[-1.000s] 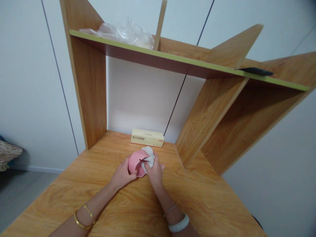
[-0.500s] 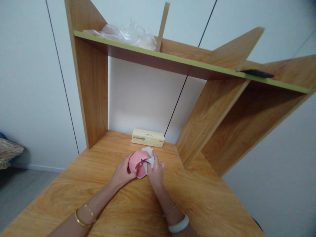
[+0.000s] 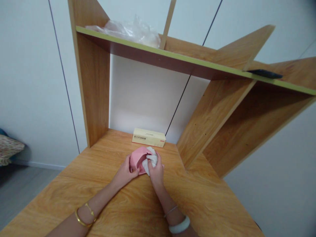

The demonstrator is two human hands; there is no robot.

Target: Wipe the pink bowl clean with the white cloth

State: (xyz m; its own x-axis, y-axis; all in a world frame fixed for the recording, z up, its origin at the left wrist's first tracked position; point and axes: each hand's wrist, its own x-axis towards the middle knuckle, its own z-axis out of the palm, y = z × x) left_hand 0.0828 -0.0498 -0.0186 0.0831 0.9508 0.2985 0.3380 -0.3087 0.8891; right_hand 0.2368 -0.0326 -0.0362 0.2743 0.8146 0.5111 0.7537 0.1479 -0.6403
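Note:
A pink bowl-like container (image 3: pixel 139 156) with angled sides is tilted on its side above the desk, its opening turned toward me and to the right. My left hand (image 3: pixel 127 171) grips it from the left, thumb at the near rim. My right hand (image 3: pixel 156 169) is closed on a crumpled white tissue (image 3: pixel 152 160), pressed against the container's right rim and partly inside it. Some of my right fingers are hidden behind the tissue.
Behind my hands a cream-coloured box (image 3: pixel 148 137) lies on the wooden desk (image 3: pixel 133 204). A shelf (image 3: pixel 177 58) spans above, carrying a clear plastic bag (image 3: pixel 133 33) and a dark flat object (image 3: pixel 265 73). Upright wooden panels stand left and right.
The pink container has turned slightly in my left hand. My right hand has shifted the tissue along the rim, and more of the tissue shows. The view has moved a little.

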